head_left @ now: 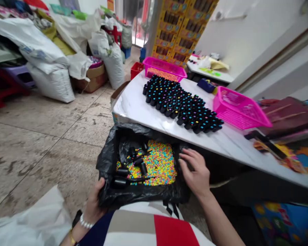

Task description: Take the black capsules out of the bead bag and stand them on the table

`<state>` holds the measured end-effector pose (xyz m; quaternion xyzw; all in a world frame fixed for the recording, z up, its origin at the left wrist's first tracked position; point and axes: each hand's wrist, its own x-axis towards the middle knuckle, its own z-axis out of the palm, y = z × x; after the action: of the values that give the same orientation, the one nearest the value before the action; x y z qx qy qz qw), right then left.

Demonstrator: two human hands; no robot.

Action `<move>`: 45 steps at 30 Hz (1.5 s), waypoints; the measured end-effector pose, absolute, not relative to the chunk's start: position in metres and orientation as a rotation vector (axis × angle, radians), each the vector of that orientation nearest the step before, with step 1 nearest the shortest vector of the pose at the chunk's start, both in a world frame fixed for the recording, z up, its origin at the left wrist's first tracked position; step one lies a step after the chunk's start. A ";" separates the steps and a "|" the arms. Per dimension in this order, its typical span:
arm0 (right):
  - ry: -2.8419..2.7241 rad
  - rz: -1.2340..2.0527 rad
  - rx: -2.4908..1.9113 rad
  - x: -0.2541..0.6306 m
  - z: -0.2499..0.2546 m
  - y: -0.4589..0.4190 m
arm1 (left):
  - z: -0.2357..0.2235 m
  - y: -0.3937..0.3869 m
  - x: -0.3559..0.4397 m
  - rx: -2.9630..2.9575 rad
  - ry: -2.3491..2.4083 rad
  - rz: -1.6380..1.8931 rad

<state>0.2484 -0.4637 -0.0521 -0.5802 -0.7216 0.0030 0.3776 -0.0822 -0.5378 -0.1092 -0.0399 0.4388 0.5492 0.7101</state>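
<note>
A box lined with a black plastic bag (141, 194) rests at my lap, against the table edge. Inside lie many small pink, yellow and blue beads (160, 164) and several short black cylindrical caps (143, 168), mostly tipped over on the left side. My left hand (94, 198) grips the box's left side; its thumb shows on the liner and the other fingers are mostly hidden. Over the right rim, my right hand (196, 171) holds the lined edge, thumb and fingers bent against the black plastic.
On the white marble-patterned table (133, 102) stand rows of black caps (179, 102) with coloured dots on top. Pink baskets (241, 107) are at the table's right and far end. Yellow boxes (179, 30) are stacked behind. White sacks (51, 82) stand on the floor at left.
</note>
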 end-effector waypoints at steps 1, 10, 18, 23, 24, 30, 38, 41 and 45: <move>-1.975 0.145 -1.428 0.230 -0.053 -0.465 | -0.112 -0.538 -0.081 -0.127 0.934 1.211; -2.725 0.519 -1.389 0.143 -0.063 -0.438 | -0.104 -0.538 -0.073 -0.195 0.799 1.232; -2.899 0.107 -1.202 0.200 -0.069 -0.407 | -0.116 -0.532 -0.075 0.005 0.683 1.370; -2.813 0.675 -1.111 0.192 -0.073 -0.424 | -0.117 -0.531 -0.074 0.025 0.650 1.373; -2.730 0.799 -1.128 0.190 -0.071 -0.428 | -0.118 -0.532 -0.074 0.026 0.652 1.368; -2.072 1.379 -1.274 0.200 -0.059 -0.437 | -0.122 -0.534 -0.077 -0.002 0.694 1.330; -2.154 1.057 -1.249 0.225 -0.058 -0.433 | -0.112 -0.530 -0.079 -0.009 0.741 1.300; -2.534 0.441 -1.284 0.239 -0.062 -0.420 | -0.112 -0.530 -0.078 -0.002 0.755 1.306; -2.952 0.215 -1.161 0.243 -0.066 -0.416 | -0.114 -0.531 -0.079 -0.009 0.779 1.315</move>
<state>0.2426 -0.4160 -0.0658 -0.3650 -0.9284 0.0675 -0.0189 -0.0788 -0.5310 -0.1143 -0.0042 0.3525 0.5955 0.7219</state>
